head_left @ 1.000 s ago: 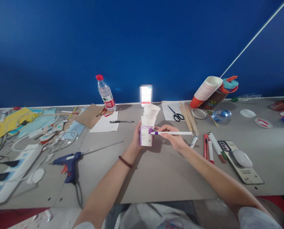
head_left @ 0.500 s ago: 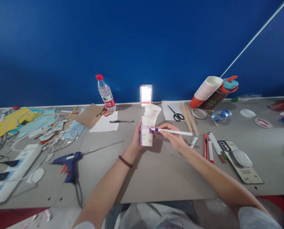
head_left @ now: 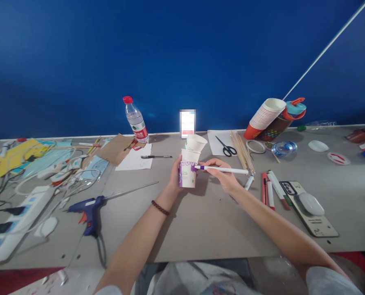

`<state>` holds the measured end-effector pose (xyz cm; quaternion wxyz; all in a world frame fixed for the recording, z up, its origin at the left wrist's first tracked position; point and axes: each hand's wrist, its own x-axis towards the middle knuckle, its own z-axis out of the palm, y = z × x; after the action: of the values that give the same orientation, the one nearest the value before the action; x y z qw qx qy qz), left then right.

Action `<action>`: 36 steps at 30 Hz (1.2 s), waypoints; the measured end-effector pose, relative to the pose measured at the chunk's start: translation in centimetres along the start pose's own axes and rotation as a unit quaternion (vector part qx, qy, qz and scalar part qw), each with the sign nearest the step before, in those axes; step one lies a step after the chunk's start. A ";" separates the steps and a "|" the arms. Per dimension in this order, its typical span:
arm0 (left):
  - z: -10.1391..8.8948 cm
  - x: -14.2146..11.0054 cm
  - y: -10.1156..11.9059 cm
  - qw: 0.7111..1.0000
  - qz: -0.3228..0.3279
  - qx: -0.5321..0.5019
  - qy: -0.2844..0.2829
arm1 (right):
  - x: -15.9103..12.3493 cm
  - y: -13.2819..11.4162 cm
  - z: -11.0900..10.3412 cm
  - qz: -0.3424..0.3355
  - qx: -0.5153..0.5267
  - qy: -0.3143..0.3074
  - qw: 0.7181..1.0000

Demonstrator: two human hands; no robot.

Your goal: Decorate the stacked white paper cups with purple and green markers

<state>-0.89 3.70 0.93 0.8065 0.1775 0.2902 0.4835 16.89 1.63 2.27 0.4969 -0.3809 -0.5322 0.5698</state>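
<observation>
My left hand (head_left: 175, 175) is closed around a small stack of white paper cups (head_left: 188, 156), a little tilted, above the middle of the table. Purple scallops and patches are drawn on the lowest cup's side. Between the fingers of my right hand (head_left: 221, 175) is a white marker (head_left: 225, 169) with a purple end, its tip at the purple patch on the cup's right side. The cups partly hide the fingers of my left hand.
A glue gun (head_left: 90, 211) and a power strip (head_left: 19, 223) lie left. Behind stand a water bottle (head_left: 136, 123) and a bright screen (head_left: 188, 123). Scissors (head_left: 227, 147), wooden sticks (head_left: 242, 151), stacked cups (head_left: 266, 119), markers (head_left: 271, 192) and a phone (head_left: 319, 224) are right.
The cups in my left hand have shifted very slightly left and turned a little. The marker tip stays at the cup's purple patch.
</observation>
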 end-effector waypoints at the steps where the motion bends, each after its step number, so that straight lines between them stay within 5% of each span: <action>1: 0.1 0.0 0.0 1.000 0.000 0.000 0.004 | 0.0 0.1 0.0 0.006 -0.002 0.005 1.000; 17: 0.4 -0.1 0.1 1.000 -0.003 0.007 0.022 | 0.2 0.4 0.0 0.017 -0.055 0.043 0.997; 27: -0.4 0.3 -0.2 0.999 0.007 0.026 0.024 | -0.1 -0.2 0.1 -0.004 -0.046 -0.017 0.999; 36: 0.1 0.0 0.0 1.000 -0.004 0.014 0.015 | 0.0 0.2 0.2 0.031 -0.005 0.029 0.999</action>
<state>-0.80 3.73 1.03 0.8012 0.1808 0.3098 0.4789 16.71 1.57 2.05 0.4925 -0.4161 -0.5086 0.5706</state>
